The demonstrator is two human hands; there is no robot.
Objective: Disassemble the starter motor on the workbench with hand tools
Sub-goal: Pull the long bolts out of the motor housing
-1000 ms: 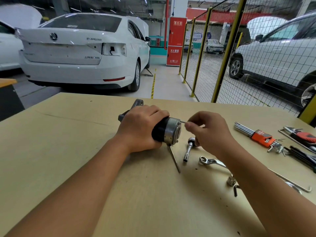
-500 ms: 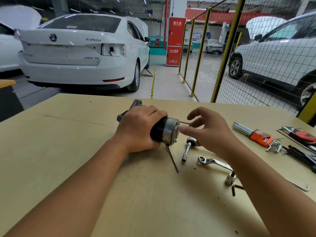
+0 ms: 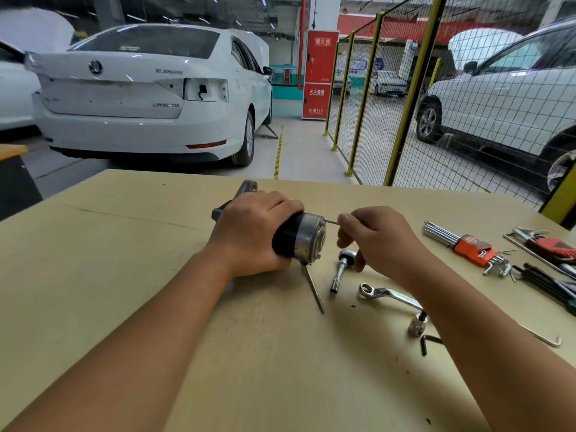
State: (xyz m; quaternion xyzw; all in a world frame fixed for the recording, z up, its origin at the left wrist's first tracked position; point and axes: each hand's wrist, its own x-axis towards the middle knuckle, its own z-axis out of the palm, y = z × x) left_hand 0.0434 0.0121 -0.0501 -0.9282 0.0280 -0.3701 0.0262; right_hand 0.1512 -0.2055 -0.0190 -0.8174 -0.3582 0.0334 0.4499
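While lying sideways on the bench (image 3: 131, 275), motor (image 3: 300, 236) gripped round the black body by left hand (image 3: 252, 233), fingers curled over. Thin bolt (image 3: 331, 222) sticking out of the silver end, pinched by right hand (image 3: 378, 241) fingertips. Just beside: second bolt (image 3: 313, 288), socket driver (image 3: 339, 269), wrench (image 3: 389, 296).

On the workbench (image 3: 124, 275) the left hand (image 3: 249, 235) grips the starter motor (image 3: 299, 238) (lying on its side) while the right hand (image 3: 377, 241) pinches a thin rod (image 3: 331, 222) projecting from its silver end cap.
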